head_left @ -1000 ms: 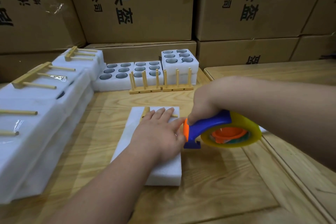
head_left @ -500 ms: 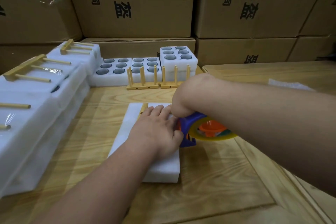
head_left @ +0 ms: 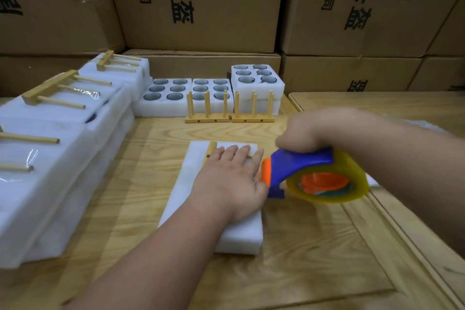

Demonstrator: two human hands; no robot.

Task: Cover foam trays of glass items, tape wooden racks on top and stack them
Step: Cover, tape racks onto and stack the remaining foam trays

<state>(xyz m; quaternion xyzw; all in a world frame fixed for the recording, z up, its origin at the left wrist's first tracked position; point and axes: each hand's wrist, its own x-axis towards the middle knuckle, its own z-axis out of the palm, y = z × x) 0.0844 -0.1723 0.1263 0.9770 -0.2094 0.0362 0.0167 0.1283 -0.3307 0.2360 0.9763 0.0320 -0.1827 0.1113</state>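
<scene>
— Hands at work: where are they?
— Left hand [head_left: 230, 178] lies flat, fingers spread, pressing a wooden rack [head_left: 210, 150] onto the covered foam tray [head_left: 239, 236] mid-table; right hand [head_left: 299, 133] grips the blue handle of the tape dispenser [head_left: 314, 175] at the tray's right edge.
— And beyond?
— Open trays of glass items [head_left: 186, 90] wait before cardboard boxes [head_left: 201, 2].

Wooden rack [head_left: 212, 148] mostly under left hand [head_left: 230, 181]
</scene>
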